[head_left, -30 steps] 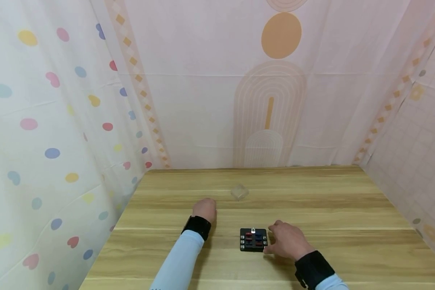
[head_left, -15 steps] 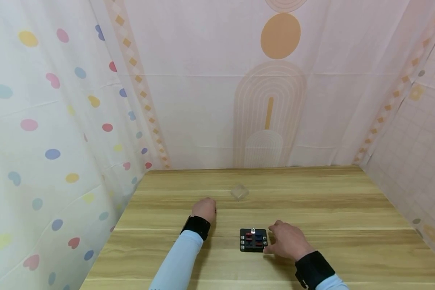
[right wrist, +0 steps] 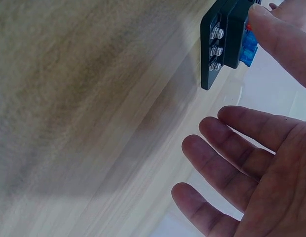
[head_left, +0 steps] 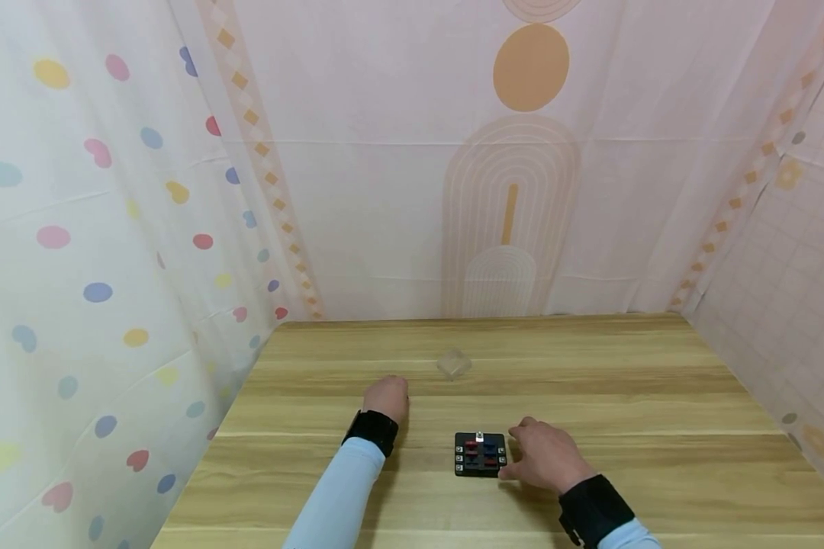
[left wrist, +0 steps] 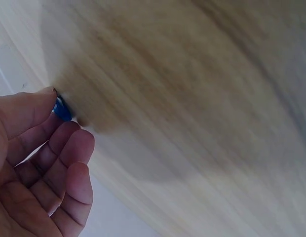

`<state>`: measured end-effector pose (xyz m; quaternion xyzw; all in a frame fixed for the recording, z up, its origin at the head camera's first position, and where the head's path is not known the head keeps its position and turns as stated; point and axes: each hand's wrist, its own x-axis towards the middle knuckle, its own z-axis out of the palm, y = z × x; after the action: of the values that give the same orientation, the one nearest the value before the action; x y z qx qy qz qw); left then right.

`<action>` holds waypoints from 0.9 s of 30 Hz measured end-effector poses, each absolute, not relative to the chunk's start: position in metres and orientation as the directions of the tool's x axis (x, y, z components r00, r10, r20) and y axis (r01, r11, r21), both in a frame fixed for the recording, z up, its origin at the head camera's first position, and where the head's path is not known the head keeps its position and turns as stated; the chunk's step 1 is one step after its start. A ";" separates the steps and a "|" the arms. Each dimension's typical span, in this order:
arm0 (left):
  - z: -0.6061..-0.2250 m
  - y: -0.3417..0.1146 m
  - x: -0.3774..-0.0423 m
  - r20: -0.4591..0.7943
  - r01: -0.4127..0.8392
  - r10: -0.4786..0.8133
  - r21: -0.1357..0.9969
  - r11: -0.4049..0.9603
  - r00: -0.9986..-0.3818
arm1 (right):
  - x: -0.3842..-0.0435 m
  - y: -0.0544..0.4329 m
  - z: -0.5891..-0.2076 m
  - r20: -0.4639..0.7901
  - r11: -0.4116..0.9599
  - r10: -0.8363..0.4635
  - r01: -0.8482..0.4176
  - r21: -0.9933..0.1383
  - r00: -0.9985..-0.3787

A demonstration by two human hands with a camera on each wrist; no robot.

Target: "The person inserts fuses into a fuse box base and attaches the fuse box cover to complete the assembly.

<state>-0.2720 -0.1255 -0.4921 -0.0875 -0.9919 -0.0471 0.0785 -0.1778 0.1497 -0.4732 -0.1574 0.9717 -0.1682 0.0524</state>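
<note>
A black fuse block (head_left: 480,455) with red and blue blade fuses seated in it lies flat on the wooden table. In the right wrist view, several metal screws (right wrist: 216,52) line the block's edge. Left of the block and farther back, my left hand (head_left: 386,398) pinches a small blue blade fuse (left wrist: 62,110) between thumb and fingers; fingertips partly hide the fuse. My right hand (head_left: 544,455) is at the block's right side, its fingers loosely extended and the thumb by the near right corner. Whether that thumb touches the block, I cannot tell.
A clear plastic cover (head_left: 454,364) lies on the table (head_left: 611,381) behind the fuse block. Patterned curtains (head_left: 384,191) hang along the table's back and at both sides.
</note>
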 end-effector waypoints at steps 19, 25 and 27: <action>-0.494 -0.124 -0.274 0.148 0.173 0.160 0.079 0.982 -0.976 | -0.178 0.150 -0.474 -0.038 0.892 -0.330 -0.298 -0.340 -0.943; -0.495 -0.124 -0.274 0.137 0.168 0.158 0.070 0.983 -0.978 | -0.178 0.151 -0.475 -0.035 0.892 -0.330 -0.300 -0.339 -0.943; -0.495 -0.124 -0.274 0.145 0.171 0.160 0.067 0.983 -0.976 | -0.178 0.151 -0.475 -0.034 0.892 -0.330 -0.300 -0.338 -0.943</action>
<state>-0.2736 -0.1237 -0.4948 -0.0832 -0.9933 -0.0395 0.0696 -0.1777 0.1508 -0.4746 -0.1620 0.9716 -0.1665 0.0452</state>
